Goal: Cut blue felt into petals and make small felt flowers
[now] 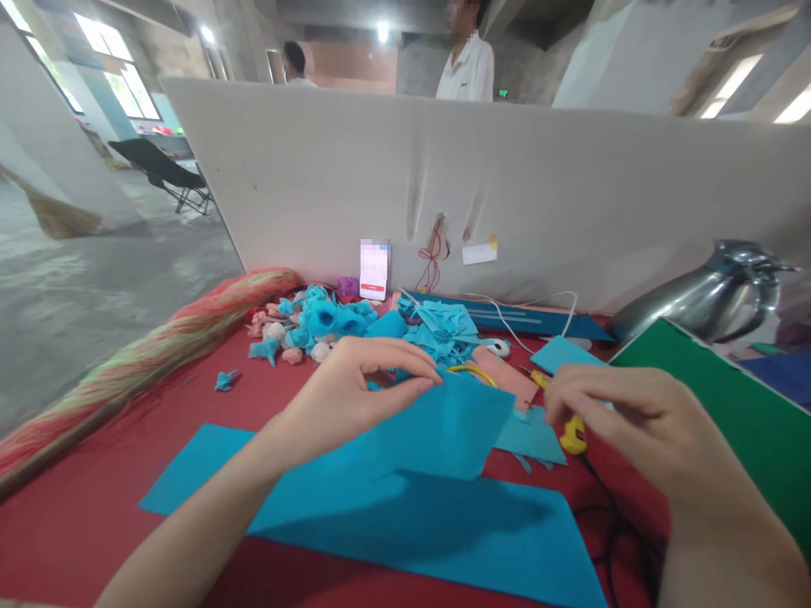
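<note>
My left hand (355, 393) pinches the upper edge of a blue felt piece (443, 431) and holds it lifted above a larger blue felt sheet (405, 523) lying on the red table (69, 532). My right hand (634, 422) is closed around a yellow tool (574, 435) with a black cord (601, 490) trailing from it, just right of the lifted felt. Small blue felt offcuts (529, 435) lie between the hands.
A heap of blue and pink felt flowers (317, 325) and blue scraps (443, 329) lies behind. A green sheet (715, 397), a metal kettle (703, 295), a phone (373, 268), a white partition board (507, 186) and a broom (145, 355) surround the work. Two people stand beyond.
</note>
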A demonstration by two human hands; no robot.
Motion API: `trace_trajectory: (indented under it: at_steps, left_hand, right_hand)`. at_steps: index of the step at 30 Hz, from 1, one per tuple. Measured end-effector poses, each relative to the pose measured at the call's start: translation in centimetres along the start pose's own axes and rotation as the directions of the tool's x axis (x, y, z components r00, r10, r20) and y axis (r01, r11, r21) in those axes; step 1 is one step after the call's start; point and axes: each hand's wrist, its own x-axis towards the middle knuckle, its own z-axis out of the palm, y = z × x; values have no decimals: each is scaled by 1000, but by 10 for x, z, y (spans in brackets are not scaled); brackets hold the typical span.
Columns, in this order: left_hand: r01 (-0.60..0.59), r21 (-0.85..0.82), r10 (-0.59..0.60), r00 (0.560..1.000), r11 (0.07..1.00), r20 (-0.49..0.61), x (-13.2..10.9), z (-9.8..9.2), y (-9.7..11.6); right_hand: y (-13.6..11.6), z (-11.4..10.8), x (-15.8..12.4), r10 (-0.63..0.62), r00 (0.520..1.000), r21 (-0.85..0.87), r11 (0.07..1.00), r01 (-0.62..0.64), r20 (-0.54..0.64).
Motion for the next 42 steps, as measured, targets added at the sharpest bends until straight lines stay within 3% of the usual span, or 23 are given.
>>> trace_trajectory:
  at_steps: [2, 7, 10, 12, 15, 18, 20, 23, 25, 27, 29, 31, 32, 34, 35, 38, 42]
  left_hand:
    - [-12, -18, 11, 1000, 1000, -19, 1, 1, 0]
    - [-10, -31, 8, 998, 999, -68, -1, 7, -1]
    - [-15, -63, 13, 999, 998, -37, -1, 7, -1]
    - [-32, -75, 35, 998, 997, 45, -2, 6, -1]
    - [-79, -76, 93, 978, 994, 187, -2, 7, 0]
    - [-103, -64, 116, 963, 993, 245, -2, 13, 1]
    - [-111, -35, 116, 958, 993, 261, -1, 16, 0]
    - [-85, -3, 82, 957, 996, 280, -1, 11, -1]
    - [-23, -40, 35, 951, 999, 306, 0, 2, -4]
    - [44, -128, -5, 956, 991, 294, 3, -6, -9]
    - [77, -299, -28, 986, 951, 166, 8, -6, -17]
    - [38, -585, -59, 998, 810, -17, 14, 5, -26]
    - [60, -706, -63, 998, 706, 23, 15, 15, -31]
    - [222, -802, -20, 967, 554, 254, 16, 37, -38]
    - [309, -786, -48, 940, 535, 337, 15, 47, -40]
    - [445, -710, -290, 895, 546, 339, 7, 65, -39]
    - [495, -704, -291, 869, 510, 400, 1, 67, -31]
  right_hand:
    - [0, 3, 2, 71, 992, 0, 997, -72, -102]
    - [-9, 25, 6, 202, 972, 90, 977, -192, -116]
    - [-16, 33, 7, 329, 906, 226, 935, -274, -266]
    - [-19, 36, 7, 345, 873, 246, 931, -271, -345]
    - [-18, 39, 8, 234, 907, 108, 972, -209, -350]
    - [-15, 46, 7, 52, 974, -80, 994, -71, -221]
    - [-14, 52, 6, -30, 981, -124, 992, 6, -189]
    - [-15, 52, 4, -64, 956, -154, 988, 20, -288]
    - [-15, 45, 3, -38, 909, -175, 984, -39, -416]
    - [-14, 36, 2, 35, 817, -157, 976, -152, -576]
    - [-9, 30, 3, 155, 684, -54, 960, -273, -713]
    - [-3, 28, 5, 274, 595, 69, 937, -343, -756]
    - [0, 30, 7, 315, 588, 110, 927, -358, -745]
    - [5, 36, 10, 354, 612, 138, 918, -371, -707]
    - [6, 39, 12, 359, 632, 132, 916, -378, -686]
    - [5, 49, 17, 332, 669, 82, 923, -376, -665]
    - [3, 56, 19, 258, 675, -14, 929, -369, -691]
